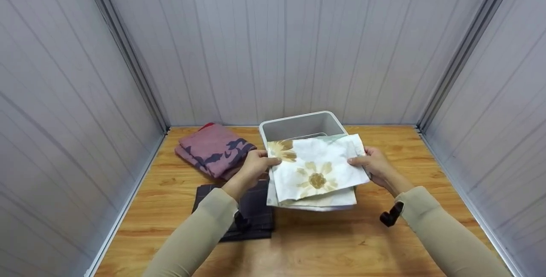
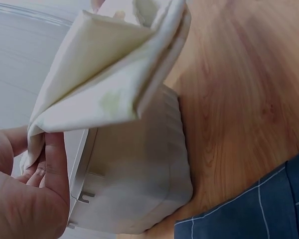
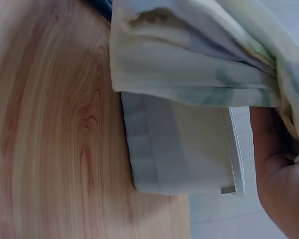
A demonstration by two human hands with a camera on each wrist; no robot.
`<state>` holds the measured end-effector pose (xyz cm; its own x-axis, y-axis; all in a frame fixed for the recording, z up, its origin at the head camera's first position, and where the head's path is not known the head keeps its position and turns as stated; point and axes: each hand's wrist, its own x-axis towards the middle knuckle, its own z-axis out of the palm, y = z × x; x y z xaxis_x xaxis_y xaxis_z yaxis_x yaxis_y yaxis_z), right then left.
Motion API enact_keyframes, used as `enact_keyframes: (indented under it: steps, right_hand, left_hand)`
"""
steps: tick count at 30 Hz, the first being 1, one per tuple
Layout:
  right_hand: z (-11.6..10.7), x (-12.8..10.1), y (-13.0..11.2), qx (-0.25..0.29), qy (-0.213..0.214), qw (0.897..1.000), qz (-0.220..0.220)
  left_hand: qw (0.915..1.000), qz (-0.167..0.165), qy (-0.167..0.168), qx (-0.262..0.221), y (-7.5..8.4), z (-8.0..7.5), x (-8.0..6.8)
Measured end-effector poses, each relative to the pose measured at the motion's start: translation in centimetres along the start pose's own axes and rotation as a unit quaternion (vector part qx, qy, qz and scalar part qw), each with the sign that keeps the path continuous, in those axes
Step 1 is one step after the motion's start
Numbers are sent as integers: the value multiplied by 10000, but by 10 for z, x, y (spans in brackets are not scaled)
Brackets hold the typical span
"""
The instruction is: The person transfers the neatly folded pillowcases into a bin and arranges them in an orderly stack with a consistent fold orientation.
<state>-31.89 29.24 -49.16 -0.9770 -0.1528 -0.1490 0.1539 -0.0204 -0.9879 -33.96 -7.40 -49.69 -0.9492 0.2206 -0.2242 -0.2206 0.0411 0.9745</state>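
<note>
A folded white cloth (image 1: 337,153) with tan flowers is held between both hands, over the front of a light grey plastic bin (image 1: 298,122). My left hand (image 1: 256,164) pinches its left edge, thumb on top and fingers beneath. The right hand (image 1: 377,166) grips the opposite edge the same way. In the left wrist view the folded layers of the cloth (image 2: 94,99) hang past the bin's side (image 2: 134,169). From the right wrist, green patches show on the underside of the cloth (image 3: 189,79).
A folded mauve cloth (image 1: 213,149) with dark shapes and a bit of red lies left of the bin. Nearer, a folded dark navy cloth (image 1: 256,208) with thin pale lines sits partly under the left forearm. Pale panel walls (image 1: 281,46) enclose the wooden table (image 1: 324,243).
</note>
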Motion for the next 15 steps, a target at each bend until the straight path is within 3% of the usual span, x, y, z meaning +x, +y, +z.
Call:
enact_keyframes:
  steps: [6,15]
  right_hand:
    - [1,5,-2,81,-42,10000,1]
    - [5,14,-11,125,407,9990,-138]
  left_hand:
    - [9998,159,63,-124,4,-2,2]
    - [9991,253,224,-267,16,-2,6]
